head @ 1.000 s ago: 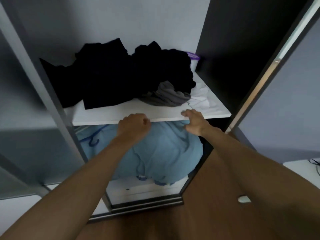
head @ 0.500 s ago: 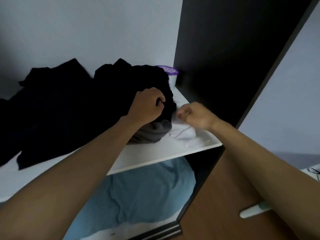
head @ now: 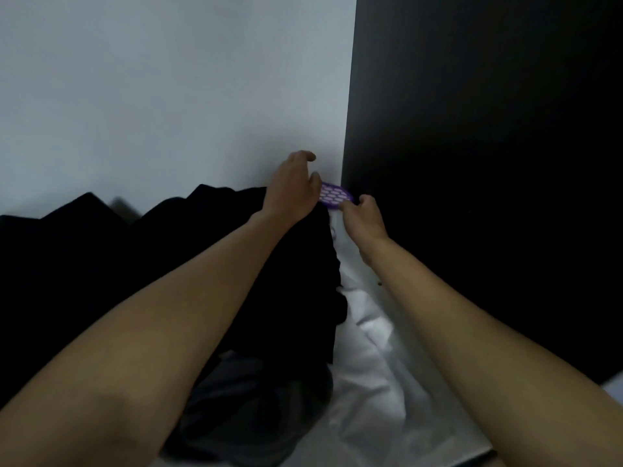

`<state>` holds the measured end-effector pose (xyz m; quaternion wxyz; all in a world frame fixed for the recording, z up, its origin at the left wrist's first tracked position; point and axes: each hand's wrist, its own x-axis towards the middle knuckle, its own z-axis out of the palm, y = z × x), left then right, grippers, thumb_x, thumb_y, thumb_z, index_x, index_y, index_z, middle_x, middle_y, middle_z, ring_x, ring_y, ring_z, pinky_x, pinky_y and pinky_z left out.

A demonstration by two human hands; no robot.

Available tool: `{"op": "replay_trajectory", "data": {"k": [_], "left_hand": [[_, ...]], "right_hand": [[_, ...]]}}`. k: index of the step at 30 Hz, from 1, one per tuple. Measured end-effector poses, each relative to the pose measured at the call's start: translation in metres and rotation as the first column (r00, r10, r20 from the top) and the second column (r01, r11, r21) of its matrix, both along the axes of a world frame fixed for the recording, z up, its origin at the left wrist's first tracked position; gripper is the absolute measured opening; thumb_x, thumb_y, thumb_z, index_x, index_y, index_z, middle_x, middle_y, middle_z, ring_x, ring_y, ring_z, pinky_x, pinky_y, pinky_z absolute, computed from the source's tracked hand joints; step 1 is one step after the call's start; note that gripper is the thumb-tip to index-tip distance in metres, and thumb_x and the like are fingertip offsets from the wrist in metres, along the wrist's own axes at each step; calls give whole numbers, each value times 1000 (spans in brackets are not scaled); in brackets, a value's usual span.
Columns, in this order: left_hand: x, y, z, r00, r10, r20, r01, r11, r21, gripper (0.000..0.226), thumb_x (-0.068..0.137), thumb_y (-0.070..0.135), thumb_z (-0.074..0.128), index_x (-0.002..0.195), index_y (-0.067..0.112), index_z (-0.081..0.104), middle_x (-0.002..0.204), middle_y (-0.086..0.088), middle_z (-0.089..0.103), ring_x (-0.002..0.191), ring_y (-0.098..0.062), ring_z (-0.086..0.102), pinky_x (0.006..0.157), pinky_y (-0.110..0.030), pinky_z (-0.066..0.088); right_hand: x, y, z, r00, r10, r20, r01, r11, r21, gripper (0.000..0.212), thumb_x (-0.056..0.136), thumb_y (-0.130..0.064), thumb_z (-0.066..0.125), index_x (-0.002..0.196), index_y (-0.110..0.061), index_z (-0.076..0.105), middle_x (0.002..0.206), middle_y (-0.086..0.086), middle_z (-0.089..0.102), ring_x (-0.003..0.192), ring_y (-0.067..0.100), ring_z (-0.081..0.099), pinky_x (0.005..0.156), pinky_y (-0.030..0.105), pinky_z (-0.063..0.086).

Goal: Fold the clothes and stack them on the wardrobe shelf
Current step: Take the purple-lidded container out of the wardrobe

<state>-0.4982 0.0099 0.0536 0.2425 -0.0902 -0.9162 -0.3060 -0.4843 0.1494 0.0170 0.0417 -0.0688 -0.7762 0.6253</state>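
Arms outstretched, left hand (head: 291, 188) hangs loose-fingered above the black clothes (head: 101, 264); right hand (head: 365, 219) pinches the purple lid (head: 335, 196).

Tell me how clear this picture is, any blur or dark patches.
Head view: dim and soft; the black clothes sink into shadow without detail; the dark side panel is featureless; the left hand looks slightly blurred; wide-angle distortion stretches the forearms.

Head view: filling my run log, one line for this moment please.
left hand: open over black clothes | right hand: at purple lid edge, grip unclear
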Motion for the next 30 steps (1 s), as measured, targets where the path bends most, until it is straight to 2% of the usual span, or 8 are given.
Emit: {"op": "replay_trajectory", "data": {"k": [3, 6, 11, 14, 17, 22, 26, 30], "left_hand": [[-40, 5, -12, 983, 27, 184, -46, 994, 104, 53, 98, 22, 57, 144, 3, 41, 146, -17, 49, 134, -31, 48, 110, -35, 37], [-62, -1, -40, 930, 31, 366, -141, 950, 277, 54, 97, 26, 57, 141, -1, 40, 142, -21, 52, 130, -32, 51, 105, -33, 38], [-73, -18, -83, 885, -51, 464, -232, 814, 532, 47, 103, 29, 44, 139, -1, 47, 143, -19, 52, 133, -28, 49, 113, -33, 33], [-86, -22, -89, 870, -199, 452, -192, 707, 681, 49, 105, 37, 34, 138, 8, 55, 139, -16, 58, 128, -27, 55, 115, -40, 36], [-92, -19, -94, 855, -320, 408, -183, 551, 814, 47, 105, 38, 36, 133, 10, 60, 126, -16, 67, 115, -28, 64, 109, -43, 45], [-100, -22, -103, 856, -350, 382, -131, 568, 813, 46, 106, 39, 38, 136, 10, 58, 128, -17, 66, 120, -31, 62, 111, -45, 43], [-93, -24, -98, 898, -314, 308, -21, 668, 744, 41, 105, 34, 44, 141, 17, 53, 134, -8, 63, 122, -20, 61, 111, -37, 43], [-71, -26, -80, 931, -291, 220, 34, 671, 740, 37, 105, 35, 42, 137, 22, 55, 117, 5, 70, 102, -1, 68, 83, -18, 53]], "right_hand": [[-30, -7, -4, 999, -31, 40, 31, 1000, 2, 62, 97, -18, 48, 153, -7, 25, 142, 13, 50, 90, 14, 49, 35, 7, 31], [-47, -14, -9, 996, -38, 78, 38, 999, -1, 58, 95, -17, 48, 149, -4, 29, 136, 15, 54, 97, 25, 59, 41, 15, 34], [-66, -18, -26, 997, -45, 56, 50, 994, -92, 39, 95, -12, 49, 133, -4, 48, 119, 15, 65, 71, 10, 62, 36, 9, 39], [-76, -22, -44, 999, -34, 42, 41, 983, -179, 42, 99, -26, 55, 137, -10, 50, 126, 13, 65, 101, 22, 68, 67, 22, 59], [-78, -28, -64, 999, -17, 39, 28, 954, -298, 56, 97, -45, 56, 143, -15, 45, 132, 11, 63, 116, 27, 63, 99, 44, 53], [-85, -34, -78, 991, -113, -76, 85, 949, -304, 53, 101, -48, 47, 145, -19, 42, 133, 6, 60, 116, 20, 62, 76, 12, 49], [-84, -34, -73, 987, -134, -89, 97, 936, -337, 51, 104, -47, 42, 144, -16, 43, 133, 9, 61, 114, 20, 63, 85, 19, 52], [-68, -32, -47, 984, -125, -128, 68, 924, -377, 52, 102, -53, 40, 146, -26, 40, 138, 11, 56, 120, 27, 60, 101, 46, 51]]}}
